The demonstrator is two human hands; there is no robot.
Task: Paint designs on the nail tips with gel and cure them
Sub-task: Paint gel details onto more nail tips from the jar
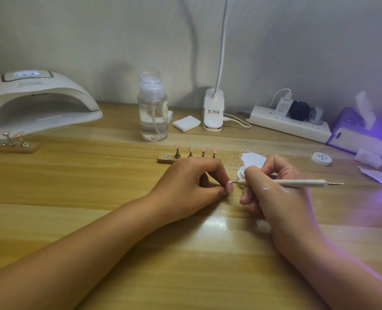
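Near the middle of the counter (pixel 96 175), pinching a pink nail tip (pixel 230 187) between thumb and forefinger of the left hand (pixel 192 180). Gripping a white dotting pen (pixel 297 182) in the curled right hand (pixel 272 186), fine point at the tip's upper edge. Just behind the hands, wooden stand (pixel 166 158) with four pink tips; far left, white curing lamp (pixel 35 101).

Left hand (pixel 191 181) and right hand (pixel 275 189) sit close together, fingers curled, pinching.
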